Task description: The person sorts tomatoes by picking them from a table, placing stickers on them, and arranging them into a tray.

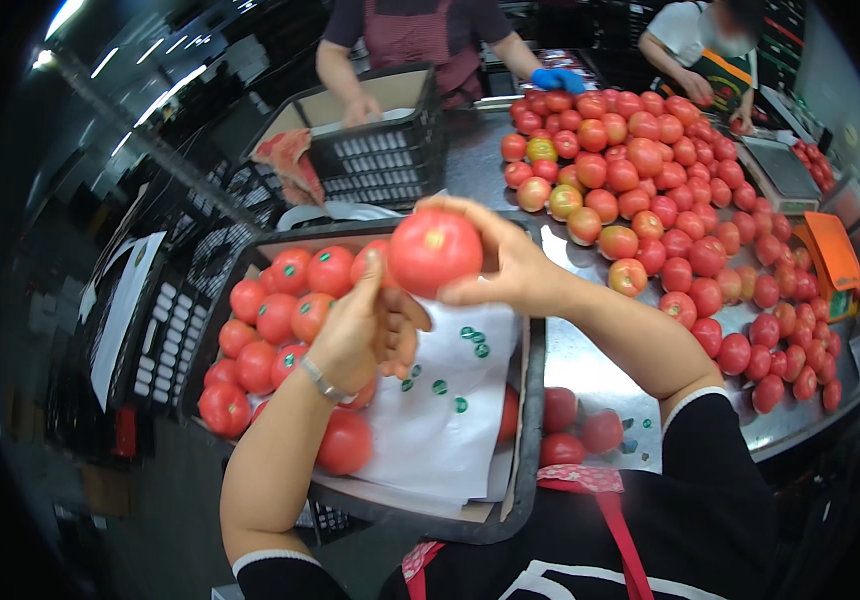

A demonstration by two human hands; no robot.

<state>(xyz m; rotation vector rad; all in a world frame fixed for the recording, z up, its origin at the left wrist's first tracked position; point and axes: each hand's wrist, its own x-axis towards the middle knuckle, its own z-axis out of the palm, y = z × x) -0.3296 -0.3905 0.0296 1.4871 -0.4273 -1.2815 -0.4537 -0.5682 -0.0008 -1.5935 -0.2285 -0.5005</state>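
Note:
A large red tomato [434,253] is in my right hand [509,259], gripped around its right side with the blossom or stem scar facing me. My left hand [370,322] is just below and left of it, thumb up and fingers loosely bent, with nothing seen in it. Both hands are above a black plastic crate [527,450]. Red tomatoes [276,319], several bearing small green stickers, fill the crate's left part. White paper sheets [437,442] cover the right part, with loose green stickers [440,387] on them. A single tomato [345,442] sits near the paper's left edge.
A metal table [587,352] at right bears a big heap of tomatoes [644,157]. Beyond are a scale [779,172] and an orange item [831,251]. A second black crate [377,169] stands ahead, a reddish cloth [291,161] over its side. Two people work across the table.

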